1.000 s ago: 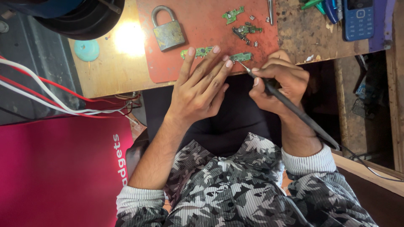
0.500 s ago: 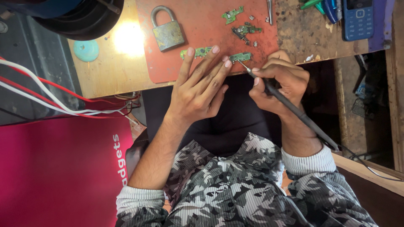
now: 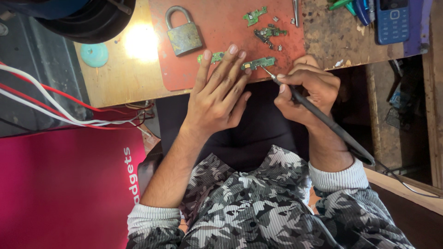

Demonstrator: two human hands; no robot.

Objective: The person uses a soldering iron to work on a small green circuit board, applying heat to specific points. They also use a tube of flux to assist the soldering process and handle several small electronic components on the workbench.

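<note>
Resting under the soldering iron (image 3: 323, 117), a narrow green circuit board (image 3: 258, 63).

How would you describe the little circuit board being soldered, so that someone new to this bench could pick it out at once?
Start at the red-brown mat on the wooden bench, with the padlock on it. Follow its near edge to where the left hand spreads its fingers and the right hand holds a black soldering iron. The narrow green board is the one at the iron's tip, unlike the green pieces farther up the mat.
</note>
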